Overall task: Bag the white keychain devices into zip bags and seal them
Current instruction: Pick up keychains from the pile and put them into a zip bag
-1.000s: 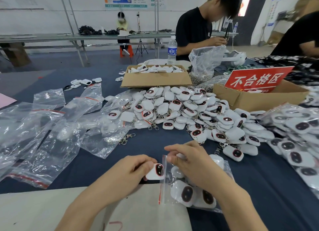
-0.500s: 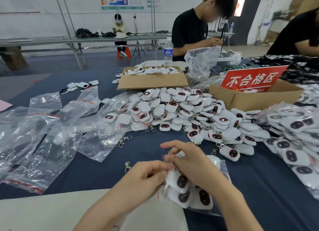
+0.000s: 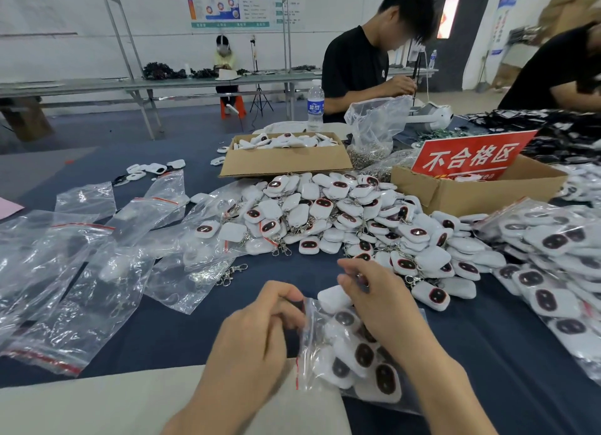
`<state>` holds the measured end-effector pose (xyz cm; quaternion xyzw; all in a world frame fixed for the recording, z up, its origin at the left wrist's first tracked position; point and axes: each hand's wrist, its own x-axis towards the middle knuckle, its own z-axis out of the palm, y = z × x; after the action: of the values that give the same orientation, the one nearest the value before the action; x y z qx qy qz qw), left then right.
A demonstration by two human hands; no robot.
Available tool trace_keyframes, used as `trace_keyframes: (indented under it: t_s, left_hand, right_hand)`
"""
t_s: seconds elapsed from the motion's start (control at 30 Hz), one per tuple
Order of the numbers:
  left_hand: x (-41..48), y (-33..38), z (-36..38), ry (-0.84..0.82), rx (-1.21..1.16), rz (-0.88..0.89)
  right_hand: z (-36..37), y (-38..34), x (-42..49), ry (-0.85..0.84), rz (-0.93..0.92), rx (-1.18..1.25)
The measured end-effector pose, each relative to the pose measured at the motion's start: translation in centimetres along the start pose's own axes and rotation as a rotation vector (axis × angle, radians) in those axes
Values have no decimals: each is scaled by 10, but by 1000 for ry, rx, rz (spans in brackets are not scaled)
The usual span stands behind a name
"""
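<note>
Dozens of loose white keychain devices (image 3: 357,220) lie heaped on the blue table (image 3: 507,343), just beyond both hands. Each looks like a light, hard, smooth plastic shell, with a dangling metal clasp that could snag thin film.

Nearer, the zip bag (image 3: 325,346) lies on its side between the hands, partly filled. It looks thin, limp and slippery, so I judge it best held at the stiffer zip strip along its mouth.

The left hand (image 3: 257,333) has its fingers curled and pinches that mouth edge. The right hand (image 3: 387,307) rests over the bag's upper side with fingers bent; what they pinch I cannot tell.

One device (image 3: 335,299) sits at the mouth, touching the right hand. Whether it is inside the film is unclear.
</note>
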<state>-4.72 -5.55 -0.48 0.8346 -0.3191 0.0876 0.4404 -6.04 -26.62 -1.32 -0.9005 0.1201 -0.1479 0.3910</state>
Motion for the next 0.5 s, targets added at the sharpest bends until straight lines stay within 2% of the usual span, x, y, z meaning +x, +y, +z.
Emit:
trace_keyframes:
  t_s: [0.1,0.2,0.33,0.5]
  left_hand:
    - [3,-18,0,64,-14,-138]
    - [6,-32,3,79,-11,-246]
    - [7,-37,5,70,1,-251]
    - [6,-37,8,83,-16,-233]
  right_hand:
    - [2,6,0,-123,49,-140]
    - [0,5,1,-158,43,-124]
    - [-5,3,3,-235,68,-134]
    - [-10,-2,0,-148,105,132]
